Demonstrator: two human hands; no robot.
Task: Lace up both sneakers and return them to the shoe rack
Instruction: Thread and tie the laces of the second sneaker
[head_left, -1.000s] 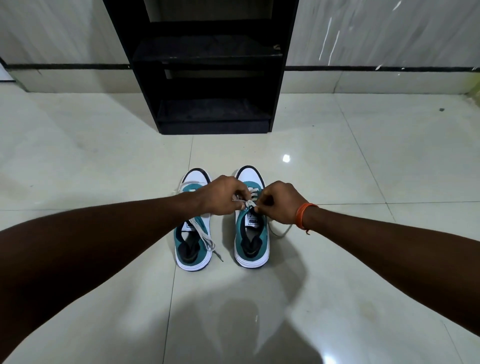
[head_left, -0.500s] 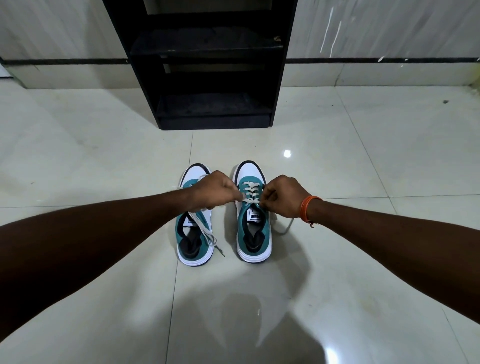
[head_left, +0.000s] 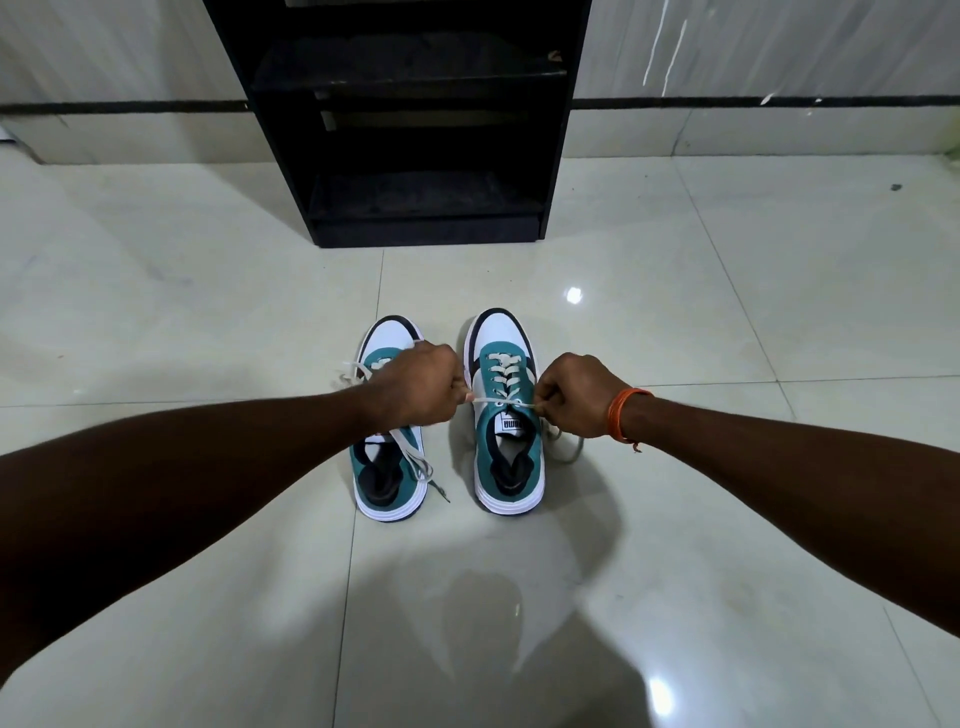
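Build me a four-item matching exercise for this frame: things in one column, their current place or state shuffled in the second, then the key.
Things
1. right sneaker
2. left sneaker
3. shoe rack
4. orange wristband

States
A. stands against the wall, lower shelves empty
B. lace pulled sideways, taut between both hands
C. worn on the right arm
D. laces loose, trailing onto the floor

Pairs: 1-B, 2-D, 3-A, 4-C

The left hand and right hand each pinch one end of that lace.

The right sneaker's tongue label (head_left: 513, 425) reads "PUMA", seen upside down
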